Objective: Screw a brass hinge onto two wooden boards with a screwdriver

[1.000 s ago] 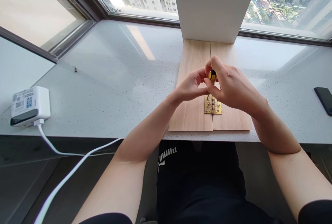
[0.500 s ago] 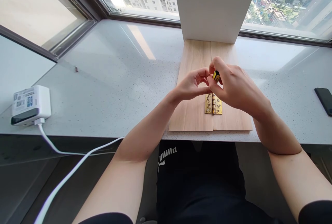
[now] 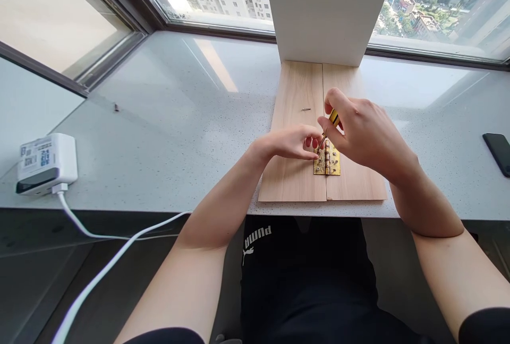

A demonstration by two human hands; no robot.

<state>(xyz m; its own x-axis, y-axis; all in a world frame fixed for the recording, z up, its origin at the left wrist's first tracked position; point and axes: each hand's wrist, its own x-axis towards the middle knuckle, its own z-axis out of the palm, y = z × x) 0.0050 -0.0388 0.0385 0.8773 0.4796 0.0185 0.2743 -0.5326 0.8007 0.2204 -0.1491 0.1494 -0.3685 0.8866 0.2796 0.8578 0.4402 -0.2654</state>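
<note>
My right hand point(image 3: 360, 129) is closed around the yellow-and-black handle of a screwdriver point(image 3: 333, 117). Its thin shaft slants down and left to the left leaf of a brass hinge point(image 3: 333, 162). Beside the shaft's lower end is my left hand point(image 3: 292, 141), thumb and forefinger apart, with the thumb at the hinge's left edge. Whether a screw sits under the tip is too small to tell. The hinge lies across the seam between two wooden boards point(image 3: 295, 182). A small screw point(image 3: 306, 109) rests on the left board, above my left hand.
A white block point(image 3: 324, 20) stands at the boards' far end by the window. On the left of the speckled counter point(image 3: 179, 121) is a white device point(image 3: 47, 162) with a white cable point(image 3: 103, 275) hanging over the edge. A black phone point(image 3: 498, 153) lies at the far right.
My left hand has moved down from beside the screwdriver handle to the hinge's left leaf, uncovering the loose screw. The screwdriver is now tilted with its shaft showing, pointing at the hinge.
</note>
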